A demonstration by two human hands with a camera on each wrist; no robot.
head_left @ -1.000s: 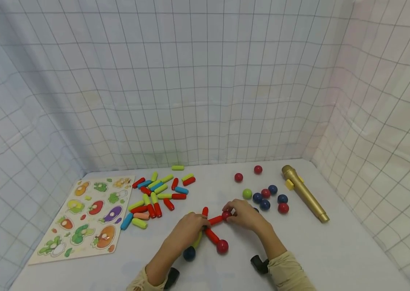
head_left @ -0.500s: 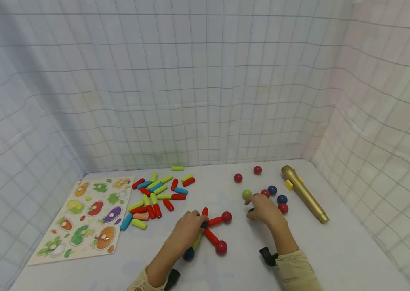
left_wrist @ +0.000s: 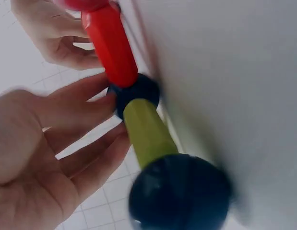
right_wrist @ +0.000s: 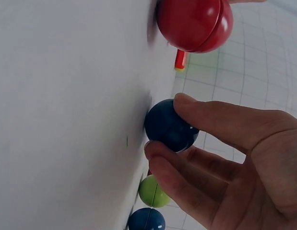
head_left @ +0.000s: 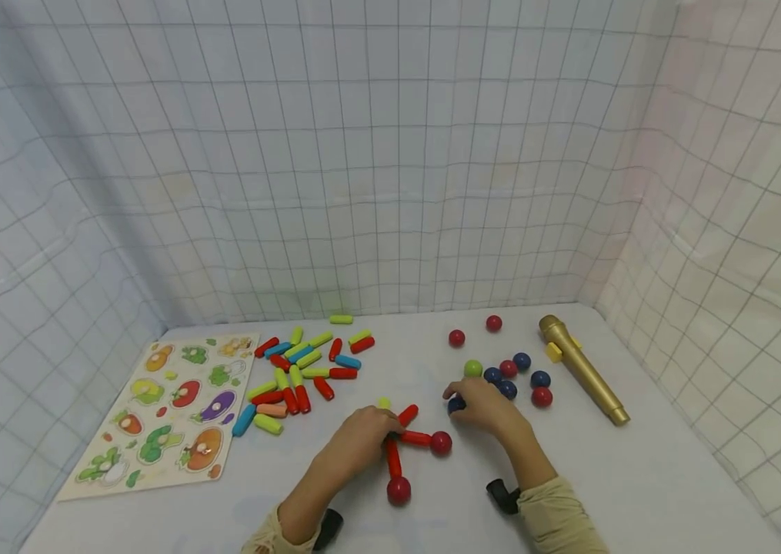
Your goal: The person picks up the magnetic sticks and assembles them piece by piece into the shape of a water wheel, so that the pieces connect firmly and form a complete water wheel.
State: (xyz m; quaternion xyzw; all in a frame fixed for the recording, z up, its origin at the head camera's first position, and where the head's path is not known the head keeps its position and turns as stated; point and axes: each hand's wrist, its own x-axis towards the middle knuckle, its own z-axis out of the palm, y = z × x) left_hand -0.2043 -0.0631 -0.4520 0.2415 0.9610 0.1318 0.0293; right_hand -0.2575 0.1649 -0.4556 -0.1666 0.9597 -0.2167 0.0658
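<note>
My left hand (head_left: pixel 362 438) pinches the dark blue hub ball (left_wrist: pixel 141 93) of a ball-and-stick model lying on the table. Red sticks (head_left: pixel 394 459) and yellow-green sticks (left_wrist: pixel 148 129) radiate from the hub. Two of the red sticks end in red balls (head_left: pixel 399 491), and another dark blue ball (left_wrist: pixel 179 191) caps a yellow-green stick in the left wrist view. To the right, my right hand (head_left: pixel 483 404) holds a loose dark blue ball (right_wrist: pixel 170 124) between thumb and fingers, at or just above the tabletop. My left hand covers part of the model in the head view.
Loose red, yellow-green and blue sticks (head_left: pixel 303 373) lie to the left, beside a vegetable puzzle board (head_left: pixel 182 415). Several balls (head_left: pixel 508 369), red, blue and one green, are behind my right hand. A gold toy microphone (head_left: pixel 584 369) lies at the right.
My right hand has left a red ball on the model, reached right, and come back left with a dark blue ball. The model has turned clockwise under my left hand.
</note>
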